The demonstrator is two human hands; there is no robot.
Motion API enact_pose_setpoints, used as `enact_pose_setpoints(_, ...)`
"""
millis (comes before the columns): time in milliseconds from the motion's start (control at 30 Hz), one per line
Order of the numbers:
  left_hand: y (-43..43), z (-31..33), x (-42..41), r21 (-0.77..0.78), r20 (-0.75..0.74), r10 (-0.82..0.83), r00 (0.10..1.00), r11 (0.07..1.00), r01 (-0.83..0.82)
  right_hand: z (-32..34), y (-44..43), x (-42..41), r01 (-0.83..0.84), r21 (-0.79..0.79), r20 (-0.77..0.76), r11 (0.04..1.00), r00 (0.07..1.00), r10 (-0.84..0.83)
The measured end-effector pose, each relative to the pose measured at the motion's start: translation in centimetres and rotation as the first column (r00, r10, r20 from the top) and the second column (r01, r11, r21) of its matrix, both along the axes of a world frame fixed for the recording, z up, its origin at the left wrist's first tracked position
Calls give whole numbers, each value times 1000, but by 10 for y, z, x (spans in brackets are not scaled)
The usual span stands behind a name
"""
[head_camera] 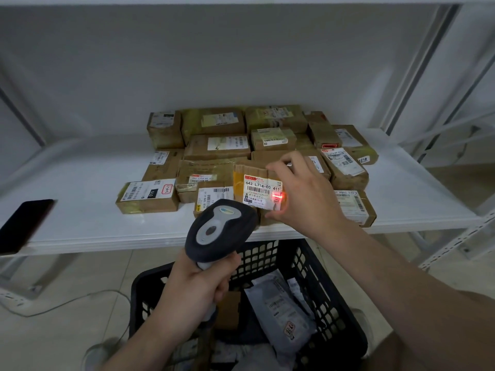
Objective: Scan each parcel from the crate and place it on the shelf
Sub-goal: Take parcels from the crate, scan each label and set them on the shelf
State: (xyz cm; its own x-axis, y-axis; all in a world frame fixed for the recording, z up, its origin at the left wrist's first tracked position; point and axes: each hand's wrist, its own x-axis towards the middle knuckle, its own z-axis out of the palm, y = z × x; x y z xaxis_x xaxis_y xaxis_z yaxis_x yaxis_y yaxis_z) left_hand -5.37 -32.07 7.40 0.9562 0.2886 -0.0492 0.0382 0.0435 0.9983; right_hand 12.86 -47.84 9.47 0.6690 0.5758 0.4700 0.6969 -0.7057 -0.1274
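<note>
My right hand (302,191) grips a small cardboard parcel (254,180) by its right end, holding it upright above the front of the white shelf (80,210), label facing me. My left hand (198,285) grips the handle of a dark grey barcode scanner (219,228), aimed at the parcel. A red scan spot glows on the right side of the label. Below the shelf stands the black plastic crate (308,263) holding grey plastic mail bags (284,309) and a brown box.
Several brown cardboard parcels (217,145) lie packed together on the shelf's middle and right. A black phone (24,223) lies at the shelf's left front edge. A white cable runs over the tiled floor at lower left. Shelf uprights stand at right.
</note>
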Motion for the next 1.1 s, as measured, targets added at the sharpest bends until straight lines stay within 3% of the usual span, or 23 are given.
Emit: enact_pose_setpoints(1100, 1, 3, -2, -53, 4, -5, 1000, 999, 5, -4, 3, -1, 18, 17, -35, 1000, 999, -17)
